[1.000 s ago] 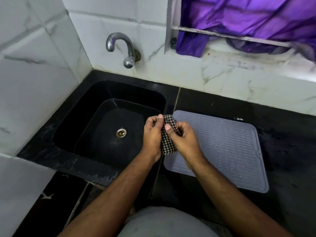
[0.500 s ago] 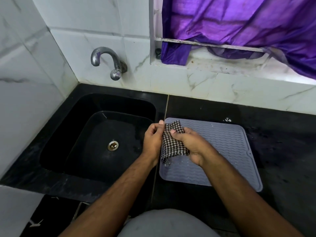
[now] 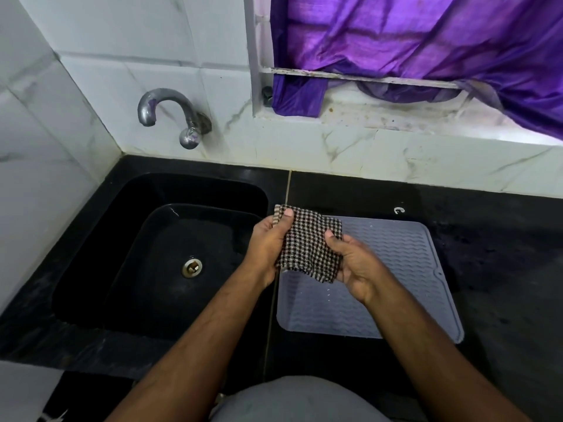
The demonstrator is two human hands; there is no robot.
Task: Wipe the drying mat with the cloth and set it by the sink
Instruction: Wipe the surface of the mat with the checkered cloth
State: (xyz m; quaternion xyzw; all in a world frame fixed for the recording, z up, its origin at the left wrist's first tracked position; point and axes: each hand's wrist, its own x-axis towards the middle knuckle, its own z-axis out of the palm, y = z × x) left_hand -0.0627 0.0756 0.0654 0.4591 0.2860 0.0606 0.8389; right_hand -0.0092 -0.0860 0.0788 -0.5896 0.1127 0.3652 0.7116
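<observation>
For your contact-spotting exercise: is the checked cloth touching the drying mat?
Cannot tell. The head view shows the cloth held in both hands above the mat, overlapping its left edge, with no plain gap or contact.

A: Where was there free room on the bench (image 3: 502,269)?

B: To the right of the drying mat (image 3: 396,269) the black top lay bare, and a narrow strip behind the mat was also open, except for one small white thing (image 3: 398,210) just beyond its far edge.

A: What stood in the way?

B: Both hands, the left hand (image 3: 268,242) and the right hand (image 3: 355,263), held the cloth (image 3: 307,245) spread over the mat's left part, so this part was covered. The tap (image 3: 170,114) projected from the wall over the far rim of the sink (image 3: 91,239). The basin below it was open.
</observation>
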